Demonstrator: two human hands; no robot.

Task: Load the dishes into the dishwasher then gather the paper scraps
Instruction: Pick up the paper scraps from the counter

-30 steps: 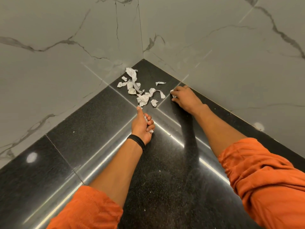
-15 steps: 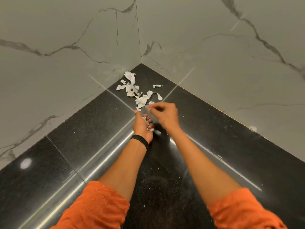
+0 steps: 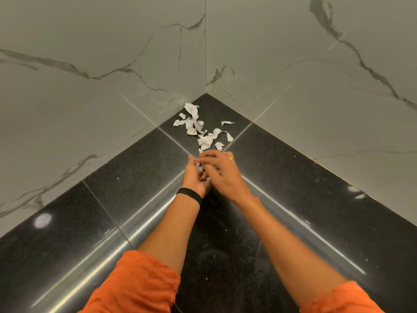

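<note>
**Corner of a room, head view.** Two marble-veined walls [image 3: 101, 98] are meeting at 12 o'clock, and a glossy black tiled floor [image 3: 293, 211] is spreading from that corner toward 6 o'clock. Orange sleeves [image 3: 135, 283] are entering at 6 o'clock.

The left hand [image 3: 194, 178], wearing a black wristband [image 3: 189, 195], is lying cupped palm-up and cradling the gathered scraps [image 3: 198, 165]. The right hand [image 3: 223, 172] is overlapping it from 3 o'clock with its fingertips dipping into the left palm. Whether it is pinching a piece or holding nothing cannot be told.

The loose paper scraps [image 3: 204, 136] are lying just beyond the hands at 12 o'clock, strewn toward the corner. No dishes or dishwasher are showing. The gathering appears well short of finished, since most pieces are lying uncollected.

**Hazard:** the light, crumpled pieces are probably sitting loosely in the cupped palm. Tilting that hand or overfilling it while reaching toward 12 o'clock could be spilling them back onto the floor. Flat pieces may also be resisting a pinch on the polished tile.
</note>
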